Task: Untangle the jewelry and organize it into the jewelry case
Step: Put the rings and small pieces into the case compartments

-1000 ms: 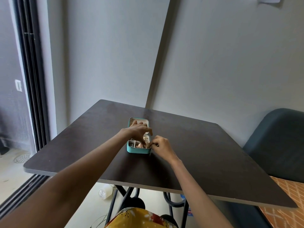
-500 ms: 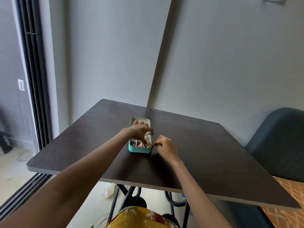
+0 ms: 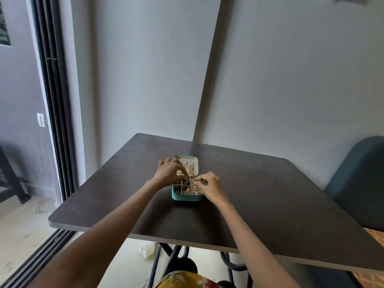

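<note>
Table (image 3: 259, 204), dark, underneath. Teal jewelry case (image 3: 187, 197) lying open on it, jewelry (image 3: 188, 190) in its compartments. Right hand (image 3: 209, 187) at the case's right edge, fingertips pinched together on something too small to name. Left hand (image 3: 169, 171) over the case's left side, fingers curled down into the compartments; whether grasping anything, cannot tell.

Bare forearms, no sleeves; yellow floral garment (image 3: 182, 280) with red patches at the lap

1. An open teal jewelry case (image 3: 186, 197) sits on the dark desk (image 3: 270, 204).
2. The left hand (image 3: 169, 172) reaches into its compartments, fingers curled.
3. The right hand (image 3: 209, 187) pinches something small at the case's right edge.
</note>
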Tool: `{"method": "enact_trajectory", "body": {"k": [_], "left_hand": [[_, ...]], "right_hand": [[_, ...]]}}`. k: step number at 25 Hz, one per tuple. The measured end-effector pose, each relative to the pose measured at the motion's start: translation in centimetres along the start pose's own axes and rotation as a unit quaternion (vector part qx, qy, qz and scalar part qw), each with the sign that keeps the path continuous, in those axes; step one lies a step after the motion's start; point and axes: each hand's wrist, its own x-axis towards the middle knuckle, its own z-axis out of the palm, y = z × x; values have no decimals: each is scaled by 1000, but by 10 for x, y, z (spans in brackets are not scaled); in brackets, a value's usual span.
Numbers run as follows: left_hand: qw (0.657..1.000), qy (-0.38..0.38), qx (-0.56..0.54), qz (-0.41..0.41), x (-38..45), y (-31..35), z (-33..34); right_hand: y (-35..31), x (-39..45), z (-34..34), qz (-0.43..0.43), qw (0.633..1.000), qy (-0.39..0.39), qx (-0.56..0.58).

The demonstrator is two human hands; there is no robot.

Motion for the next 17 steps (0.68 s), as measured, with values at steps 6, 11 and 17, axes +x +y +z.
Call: {"method": "enact_trajectory", "body": {"k": [6, 11, 17], "left_hand": [[1000, -8, -7, 23, -2, 4, 9], [999, -30, -6, 42, -1, 2, 6], [957, 103, -226, -151, 7, -5, 23]], "right_hand": [[0, 2, 5, -14, 999, -19, -49], [9, 8, 7, 29, 996, 39, 73], [20, 10, 13, 178, 946, 67, 261]]}}
